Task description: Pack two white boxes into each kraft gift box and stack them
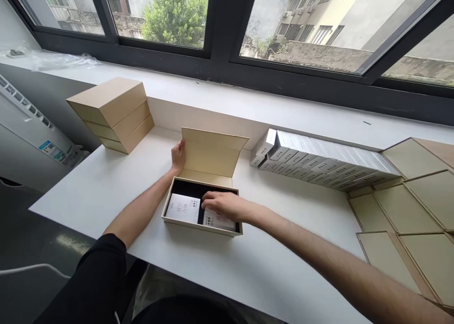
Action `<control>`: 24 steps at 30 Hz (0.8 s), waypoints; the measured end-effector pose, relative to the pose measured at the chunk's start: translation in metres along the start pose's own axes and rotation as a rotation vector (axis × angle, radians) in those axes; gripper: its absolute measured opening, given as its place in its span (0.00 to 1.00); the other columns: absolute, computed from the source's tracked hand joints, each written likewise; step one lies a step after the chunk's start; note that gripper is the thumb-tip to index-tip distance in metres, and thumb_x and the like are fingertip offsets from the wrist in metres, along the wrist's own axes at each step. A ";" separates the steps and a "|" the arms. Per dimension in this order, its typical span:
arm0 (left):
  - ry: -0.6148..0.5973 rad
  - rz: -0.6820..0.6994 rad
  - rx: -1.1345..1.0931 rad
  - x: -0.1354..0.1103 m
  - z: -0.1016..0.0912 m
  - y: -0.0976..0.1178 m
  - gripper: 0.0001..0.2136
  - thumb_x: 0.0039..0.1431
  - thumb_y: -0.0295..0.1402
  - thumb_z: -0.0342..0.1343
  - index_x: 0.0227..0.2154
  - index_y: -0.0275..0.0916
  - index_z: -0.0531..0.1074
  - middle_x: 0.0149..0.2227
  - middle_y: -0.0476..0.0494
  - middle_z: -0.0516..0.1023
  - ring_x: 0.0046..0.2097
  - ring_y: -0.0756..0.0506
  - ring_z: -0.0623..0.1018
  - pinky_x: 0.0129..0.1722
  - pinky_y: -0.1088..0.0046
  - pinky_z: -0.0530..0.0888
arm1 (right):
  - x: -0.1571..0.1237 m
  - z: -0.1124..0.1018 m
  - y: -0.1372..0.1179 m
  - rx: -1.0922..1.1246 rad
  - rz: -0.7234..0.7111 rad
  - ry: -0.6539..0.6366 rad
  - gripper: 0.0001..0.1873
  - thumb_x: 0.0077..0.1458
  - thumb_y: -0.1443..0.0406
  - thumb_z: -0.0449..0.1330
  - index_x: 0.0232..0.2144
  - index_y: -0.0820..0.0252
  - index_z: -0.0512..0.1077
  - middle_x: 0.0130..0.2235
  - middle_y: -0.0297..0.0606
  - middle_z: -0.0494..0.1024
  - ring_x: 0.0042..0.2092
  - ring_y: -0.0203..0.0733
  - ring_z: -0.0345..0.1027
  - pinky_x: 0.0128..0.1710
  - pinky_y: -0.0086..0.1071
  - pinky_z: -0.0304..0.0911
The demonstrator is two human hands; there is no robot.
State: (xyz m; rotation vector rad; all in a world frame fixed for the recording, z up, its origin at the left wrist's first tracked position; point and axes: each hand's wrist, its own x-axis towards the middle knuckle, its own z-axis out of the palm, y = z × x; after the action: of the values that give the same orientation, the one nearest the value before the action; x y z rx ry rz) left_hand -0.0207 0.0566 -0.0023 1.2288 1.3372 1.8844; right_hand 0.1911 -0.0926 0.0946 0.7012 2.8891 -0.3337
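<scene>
A tan gift box (202, 227) with a black lining lies open on the white table, its hinged lid (213, 153) raised at the back. My left hand (178, 156) is closed on the lid's left edge. Inside the tray, a small white carton (183, 208) with printed characters sits on the left. A second white carton (216, 221) is on the right, partly covered by my right hand (225, 205). The fingers of that hand are bent over the carton's top and left edge; its far side is hidden beneath the palm.
Tan boxes (117, 111) are stacked at the table's back left. White cartons (319, 161) stand in a long row along the back right, beside several stacked tan boxes (407, 210) at the right. A windowsill (230, 101) runs behind the table (280, 248).
</scene>
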 end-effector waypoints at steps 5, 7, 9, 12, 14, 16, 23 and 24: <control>-0.020 0.014 0.017 -0.002 0.000 0.003 0.31 0.57 0.64 0.46 0.17 0.41 0.51 0.19 0.53 0.51 0.24 0.51 0.52 0.25 0.71 0.51 | -0.007 0.019 -0.014 -0.024 -0.020 0.050 0.21 0.60 0.74 0.54 0.54 0.60 0.72 0.57 0.47 0.73 0.51 0.46 0.73 0.45 0.38 0.70; -0.015 0.019 0.015 -0.003 0.000 0.005 0.31 0.57 0.64 0.47 0.17 0.41 0.50 0.19 0.53 0.50 0.24 0.51 0.52 0.25 0.70 0.50 | -0.011 0.016 -0.014 -0.023 -0.036 0.170 0.18 0.62 0.72 0.52 0.52 0.60 0.73 0.54 0.46 0.77 0.51 0.45 0.73 0.48 0.39 0.69; -0.008 0.017 0.012 -0.005 0.000 0.006 0.31 0.57 0.63 0.48 0.17 0.41 0.50 0.19 0.53 0.50 0.24 0.51 0.51 0.25 0.70 0.50 | -0.019 0.003 -0.006 -0.002 0.020 0.377 0.15 0.65 0.69 0.50 0.48 0.60 0.75 0.48 0.45 0.80 0.48 0.43 0.74 0.48 0.37 0.68; -0.014 -0.001 0.005 -0.006 0.000 0.008 0.30 0.58 0.61 0.50 0.17 0.41 0.50 0.18 0.53 0.50 0.24 0.51 0.51 0.24 0.71 0.50 | -0.041 -0.034 0.024 0.015 0.361 0.732 0.16 0.68 0.63 0.48 0.43 0.60 0.75 0.40 0.43 0.81 0.38 0.40 0.75 0.39 0.33 0.69; -0.019 -0.008 0.004 -0.006 0.000 0.008 0.30 0.58 0.60 0.50 0.17 0.41 0.49 0.18 0.53 0.50 0.24 0.51 0.51 0.24 0.71 0.50 | -0.056 -0.063 0.050 -0.028 0.691 0.792 0.18 0.68 0.58 0.49 0.43 0.61 0.75 0.36 0.43 0.81 0.33 0.41 0.74 0.33 0.34 0.67; -0.016 -0.009 0.007 -0.006 0.000 0.008 0.30 0.58 0.60 0.50 0.17 0.41 0.49 0.18 0.53 0.50 0.24 0.51 0.51 0.24 0.71 0.50 | -0.065 -0.086 0.076 -0.145 0.994 0.668 0.24 0.66 0.50 0.50 0.41 0.63 0.74 0.32 0.45 0.79 0.31 0.46 0.73 0.31 0.37 0.65; -0.033 0.003 0.002 -0.006 0.000 0.008 0.30 0.58 0.61 0.49 0.17 0.41 0.49 0.18 0.53 0.49 0.24 0.51 0.51 0.25 0.71 0.50 | -0.049 -0.103 0.127 -0.222 1.328 0.399 0.25 0.57 0.49 0.59 0.38 0.69 0.75 0.34 0.58 0.78 0.38 0.59 0.74 0.36 0.45 0.64; -0.031 -0.001 -0.006 -0.006 0.001 0.008 0.31 0.58 0.62 0.49 0.17 0.41 0.49 0.18 0.53 0.49 0.24 0.51 0.51 0.25 0.71 0.50 | -0.051 -0.102 0.128 -0.197 1.333 0.416 0.23 0.56 0.52 0.59 0.38 0.68 0.75 0.34 0.56 0.78 0.37 0.57 0.74 0.35 0.44 0.65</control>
State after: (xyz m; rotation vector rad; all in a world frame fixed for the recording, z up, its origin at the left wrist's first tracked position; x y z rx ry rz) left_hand -0.0166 0.0492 0.0034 1.2494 1.3151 1.8598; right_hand 0.2858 0.0218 0.1801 2.5196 1.9784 0.2997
